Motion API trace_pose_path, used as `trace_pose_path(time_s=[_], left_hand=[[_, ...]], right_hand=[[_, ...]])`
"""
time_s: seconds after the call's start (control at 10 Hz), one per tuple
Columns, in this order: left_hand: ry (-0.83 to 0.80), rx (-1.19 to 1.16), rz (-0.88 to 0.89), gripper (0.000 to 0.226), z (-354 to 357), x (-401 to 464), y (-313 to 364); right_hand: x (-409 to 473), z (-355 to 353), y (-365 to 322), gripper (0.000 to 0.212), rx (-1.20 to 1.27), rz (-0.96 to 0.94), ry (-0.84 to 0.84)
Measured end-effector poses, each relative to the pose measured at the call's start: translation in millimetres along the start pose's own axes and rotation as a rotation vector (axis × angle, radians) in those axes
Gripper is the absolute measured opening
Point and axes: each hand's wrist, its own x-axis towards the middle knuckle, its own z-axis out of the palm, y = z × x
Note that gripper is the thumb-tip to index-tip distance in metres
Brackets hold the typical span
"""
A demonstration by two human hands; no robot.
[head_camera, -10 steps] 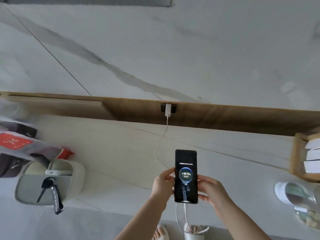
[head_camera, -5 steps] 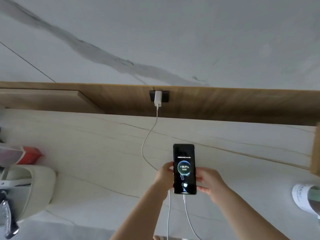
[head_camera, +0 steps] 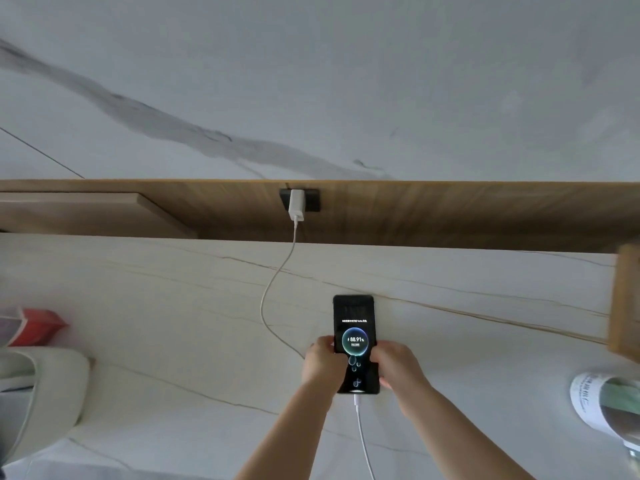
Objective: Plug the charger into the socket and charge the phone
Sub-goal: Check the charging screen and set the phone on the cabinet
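The view has swung to the right since a moment ago, so the mirror and keys on the left have slid almost out of sight, and the number on the screen has gone up a tiny bit to 88.91%. The flat black phone with the glowing screen [head_camera: 355, 342] is a little farther out on the pale stone bench [head_camera: 173, 306] than it was.

Both hands are curled around the near half of the phone. The left hand [head_camera: 323, 362] holds its left edge and the right hand [head_camera: 394, 367] holds its right edge. I cannot tell if the phone lies flat on the bench or is lifted a bit.

The small white charger block [head_camera: 296, 205] sits in the dark wall socket [head_camera: 313, 199] on the far wooden strip [head_camera: 450, 216]. The thin white cable [head_camera: 273, 285] hangs down from it, loops left, passes behind the left hand, and comes back into the near end of the phone — so the phone looks to be charging already.

The phone is likely smooth, hard and a bit slippery, and its glass could crack if dropped. The two long edges are the best place to hold it. The cable is soft and bendy — a tug could pull the plug out.
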Motion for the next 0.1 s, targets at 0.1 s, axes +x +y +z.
trace_pose_path(time_s=[0.1], left_hand=[[-0.007,0.06,-0.015,0.053,-2.0,-11.6,2.7]], right_hand=[[-16.3,-2.8,-2.5,0.019,-0.148,-0.122,-0.018]])
